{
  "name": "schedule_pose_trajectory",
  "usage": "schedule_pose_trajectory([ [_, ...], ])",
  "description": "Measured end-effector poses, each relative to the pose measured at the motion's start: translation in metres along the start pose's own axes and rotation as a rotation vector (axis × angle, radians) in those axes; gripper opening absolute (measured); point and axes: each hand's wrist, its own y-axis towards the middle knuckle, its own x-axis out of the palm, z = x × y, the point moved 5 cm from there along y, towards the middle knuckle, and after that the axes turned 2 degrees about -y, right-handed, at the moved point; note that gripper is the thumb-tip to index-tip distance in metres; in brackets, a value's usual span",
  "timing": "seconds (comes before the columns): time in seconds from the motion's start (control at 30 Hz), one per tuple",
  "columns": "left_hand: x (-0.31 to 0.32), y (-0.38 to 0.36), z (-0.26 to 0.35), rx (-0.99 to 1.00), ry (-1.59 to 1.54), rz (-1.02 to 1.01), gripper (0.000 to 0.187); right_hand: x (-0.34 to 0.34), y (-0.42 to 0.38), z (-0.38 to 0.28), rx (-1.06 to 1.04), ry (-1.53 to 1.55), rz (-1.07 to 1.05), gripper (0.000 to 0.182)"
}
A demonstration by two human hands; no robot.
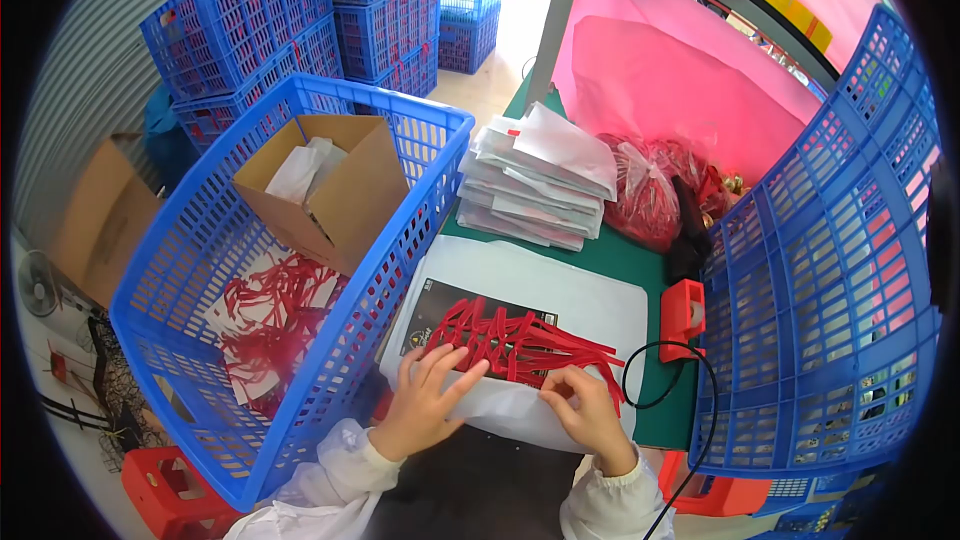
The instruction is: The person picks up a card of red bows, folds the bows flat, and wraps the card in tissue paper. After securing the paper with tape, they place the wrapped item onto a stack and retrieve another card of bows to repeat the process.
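Several red ribbons (490, 335) lie in a looped bunch across a black printed card (420, 315). Under the card is a white paper sheet (600, 285), its front edge raised and bent up along the near side of the ribbons. My left hand (425, 405) is open, fingers spread, at the left end of the ribbons near that edge. At the right, my right hand (588, 410) pinches with thumb and forefinger at the sheet's front edge, beside the loose ribbon ends. The exact contact at its fingertips is partly hidden.
To my left stands a large blue crate (290, 340) with a cardboard box (330, 190) and red ribbons inside. Folded white packets (540, 175) are stacked behind the sheet. A red tape dispenser (682, 320), bagged red ribbon (645, 195), black cable (715, 390) and upright blue crate (810, 290) stand right.
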Motion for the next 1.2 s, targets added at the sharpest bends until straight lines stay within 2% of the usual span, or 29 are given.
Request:
schedule_pose_trajectory([
  [0.03, 0.004, 0.001, 0.001, 0.002, 0.066, 0.006, 0.076, -0.001, 0.002, 0.002, 0.043, 0.026, 0.004, 0.008],
  [0.1, 0.000, 0.000, -0.003, -0.024, -0.003, 0.125, 0.059, -0.001, 0.005, 0.010, 0.136, 0.080, 0.016, 0.008],
  [0.17, 0.002, -0.008, -0.017, -0.024, -0.054, 0.195, 0.048, 0.000, 0.006, 0.015, 0.144, 0.085, 0.020, 0.008],
  [0.2, -0.009, -0.004, -0.018, -0.061, -0.114, 0.317, 0.030, 0.000, 0.007, 0.017, 0.145, 0.089, 0.024, 0.008],
  [0.3, -0.019, -0.005, -0.034, -0.162, -0.157, 0.318, 0.026, -0.009, 0.006, 0.017, 0.139, 0.093, 0.096, 0.011],
  [0.4, -0.015, -0.003, -0.053, -0.361, -0.459, 0.317, 0.015, -0.022, -0.003, 0.020, 0.072, 0.156, 0.114, 0.029],
  [0.43, -0.012, -0.001, -0.059, -0.431, -0.560, 0.316, 0.012, -0.027, -0.007, 0.013, 0.007, 0.090, 0.065, 0.040],
  [0.5, -0.011, 0.007, -0.064, -0.432, -0.567, 0.352, 0.009, -0.039, -0.018, -0.009, -0.121, -0.043, -0.031, 0.060],
  [0.6, -0.007, 0.014, -0.068, -0.505, -0.629, 0.363, 0.007, -0.034, -0.037, -0.018, -0.081, -0.258, -0.107, 0.083],
  [0.7, -0.002, 0.017, -0.073, -0.527, -0.648, 0.378, 0.005, -0.030, -0.054, -0.002, -0.028, -0.641, -0.029, 0.091],
  [0.8, 0.003, 0.014, -0.078, -0.671, -0.833, 0.319, 0.007, -0.039, -0.062, 0.012, 0.013, -0.466, 0.061, 0.074],
  [0.9, 0.004, 0.008, -0.084, -0.650, -0.908, 0.280, 0.009, -0.047, -0.077, 0.047, 0.064, -0.357, 0.157, 0.061],
  [0.93, 0.005, 0.006, -0.088, -0.665, -0.922, 0.254, 0.011, -0.054, -0.077, 0.046, 0.045, -0.258, 0.293, 0.047],
  [1.03, 0.009, 0.002, -0.094, -0.695, -0.983, 0.243, 0.012, -0.066, -0.083, 0.070, 0.161, -0.060, 0.579, 0.042],
  [1.2, 0.005, 0.013, -0.090, -0.738, -0.945, 0.263, 0.013, -0.063, -0.075, 0.094, 0.211, 0.317, 0.530, 0.034],
])
